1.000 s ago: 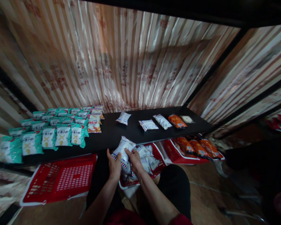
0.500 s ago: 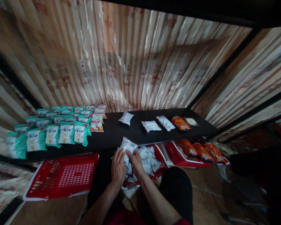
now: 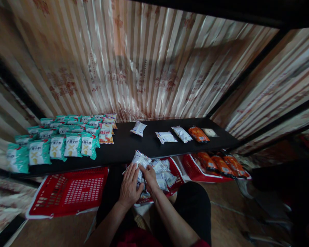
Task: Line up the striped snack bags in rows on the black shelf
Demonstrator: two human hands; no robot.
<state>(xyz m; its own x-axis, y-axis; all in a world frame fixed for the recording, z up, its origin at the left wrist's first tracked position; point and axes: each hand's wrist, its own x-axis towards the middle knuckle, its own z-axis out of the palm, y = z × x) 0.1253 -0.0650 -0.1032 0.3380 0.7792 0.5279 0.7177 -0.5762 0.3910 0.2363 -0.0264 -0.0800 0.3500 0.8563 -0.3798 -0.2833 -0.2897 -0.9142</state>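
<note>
Above a red basket [image 3: 180, 168] of similar white packets, a white snack bag [image 3: 140, 159] with a striped edge is between my two hands. My left hand [image 3: 130, 183] lies along its left side, fingers close together and thumb apart. On the right side, my right hand [image 3: 149, 177] has bent fingers and a thumb pressed on the bag. The fingertips on its underside are hidden. More white packets [image 3: 161, 181] fill the basket beneath my right hand.
A black shelf [image 3: 126, 147] carries rows of green snack bags [image 3: 58, 146], several orange-and-white bags [image 3: 106, 132], white packets [image 3: 166, 137] and an orange bag [image 3: 198, 134]. Below are a red basket [image 3: 50, 197] at left and another with orange bags [image 3: 221, 166] at right.
My left hand has slid slightly down and left along the bag, and its thumb now stands apart. My right hand and the bag stay nearly in place.
</note>
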